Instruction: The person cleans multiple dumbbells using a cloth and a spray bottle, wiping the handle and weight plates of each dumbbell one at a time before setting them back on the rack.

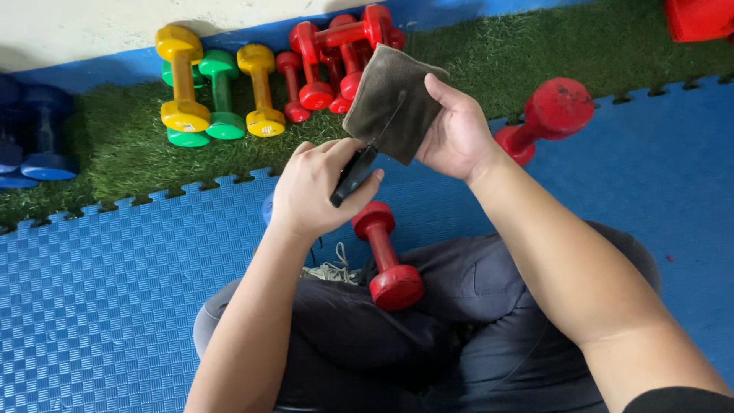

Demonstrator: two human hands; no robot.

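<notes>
My left hand point(313, 187) grips a small black tool with a thin blade point(355, 174); its tip lies against a folded grey-brown cloth point(390, 103). My right hand point(455, 130) holds that cloth up by its right edge. A red dumbbell point(386, 256) rests on my crossed legs in dark trousers point(459, 329), just below both hands.
A second red dumbbell point(547, 118) lies on the blue foam mat point(99, 291) at the right. On the green turf strip point(115, 145) behind stand yellow point(182, 76), green point(222, 95) and red dumbbells point(336, 57). Dark blue weights point(34, 130) sit far left.
</notes>
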